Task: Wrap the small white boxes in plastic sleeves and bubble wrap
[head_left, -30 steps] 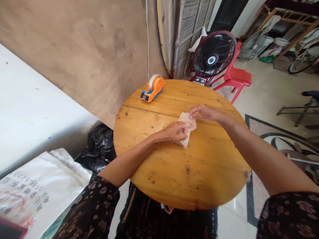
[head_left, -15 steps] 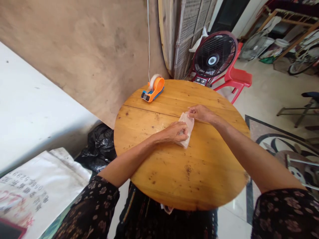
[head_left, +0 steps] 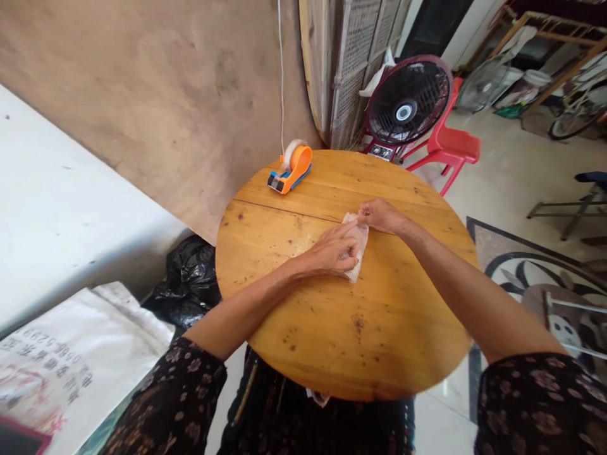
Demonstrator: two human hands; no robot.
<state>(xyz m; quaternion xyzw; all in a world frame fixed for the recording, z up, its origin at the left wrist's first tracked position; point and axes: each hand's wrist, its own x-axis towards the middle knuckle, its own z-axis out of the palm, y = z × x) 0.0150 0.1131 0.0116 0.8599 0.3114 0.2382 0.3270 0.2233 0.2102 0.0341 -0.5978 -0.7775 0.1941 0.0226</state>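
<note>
A small pale, see-through plastic bag (head_left: 358, 253) lies on the round wooden table (head_left: 341, 316), near its middle. My left hand (head_left: 329, 254) presses on the bag's near end, with its forefinger stretched out along the bag and the other fingers curled. My right hand (head_left: 379, 216) pinches the bag's far end between its fingertips. Both forearms reach in over the tabletop from the near edge.
An orange and blue tape dispenser (head_left: 290, 168) stands at the table's far left edge. Behind the table are a black fan (head_left: 406, 107), a red plastic chair (head_left: 450, 146) and a wall. A black bag (head_left: 190, 278) and a white sack (head_left: 71, 354) lie on the floor, left.
My right hand has slid a little left along the bag's far end, folding it narrower. My left forefinger has straightened out along the bag.
</note>
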